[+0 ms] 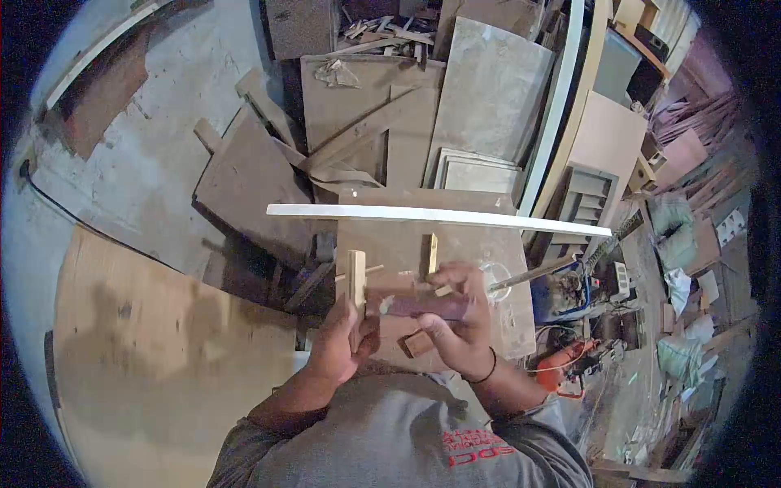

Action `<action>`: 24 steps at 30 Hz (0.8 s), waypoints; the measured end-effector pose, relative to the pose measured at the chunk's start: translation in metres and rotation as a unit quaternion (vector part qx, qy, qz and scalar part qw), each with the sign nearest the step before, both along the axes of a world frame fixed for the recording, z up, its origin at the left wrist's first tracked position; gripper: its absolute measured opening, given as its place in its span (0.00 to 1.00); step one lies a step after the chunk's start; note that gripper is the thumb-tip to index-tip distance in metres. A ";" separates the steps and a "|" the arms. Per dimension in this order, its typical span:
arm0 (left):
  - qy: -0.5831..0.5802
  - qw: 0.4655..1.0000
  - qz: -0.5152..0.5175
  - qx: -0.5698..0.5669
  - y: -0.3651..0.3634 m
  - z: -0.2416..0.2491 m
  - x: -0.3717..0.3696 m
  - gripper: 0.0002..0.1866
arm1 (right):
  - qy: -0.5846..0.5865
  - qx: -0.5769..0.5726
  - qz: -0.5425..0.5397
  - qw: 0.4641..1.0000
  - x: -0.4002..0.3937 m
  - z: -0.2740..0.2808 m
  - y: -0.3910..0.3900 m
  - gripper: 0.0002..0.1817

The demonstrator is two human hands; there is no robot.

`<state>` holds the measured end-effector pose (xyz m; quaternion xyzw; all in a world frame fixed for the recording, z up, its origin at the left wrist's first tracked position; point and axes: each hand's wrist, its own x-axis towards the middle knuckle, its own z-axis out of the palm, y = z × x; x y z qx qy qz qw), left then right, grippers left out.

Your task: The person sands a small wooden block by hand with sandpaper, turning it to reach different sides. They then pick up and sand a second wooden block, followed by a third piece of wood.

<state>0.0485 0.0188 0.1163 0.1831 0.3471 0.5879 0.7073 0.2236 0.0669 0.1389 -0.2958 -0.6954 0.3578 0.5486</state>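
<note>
My left hand is closed around a narrow light wooden block, which stands upright in its grip. Across the gap between my hands stretches a dark reddish-brown strip, smeared by motion. Thumb and fingers of my right hand close on its right end. Below it, a small wooden block lies on the brown worktable near my right thumb. A short yellowish wooden piece is just beyond my right fingers.
A long white strip of wood crosses the far part of the worktable. Leaning boards stand behind. To the left is a large plywood sheet; at right, an orange power tool lies near a blue machine.
</note>
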 end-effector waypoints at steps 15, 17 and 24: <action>0.049 0.992 -0.029 0.112 0.000 -0.007 -0.008 0.20 | 0.296 -0.435 0.309 0.792 -0.001 -0.027 -0.010 0.38; 0.050 0.991 -0.005 0.121 0.000 -0.008 -0.007 0.22 | 0.320 -0.461 0.303 0.770 -0.006 -0.031 -0.018 0.40; 0.195 0.970 -0.014 0.146 0.002 -0.002 -0.003 0.19 | 0.188 -0.510 0.251 0.801 -0.013 -0.014 -0.020 0.21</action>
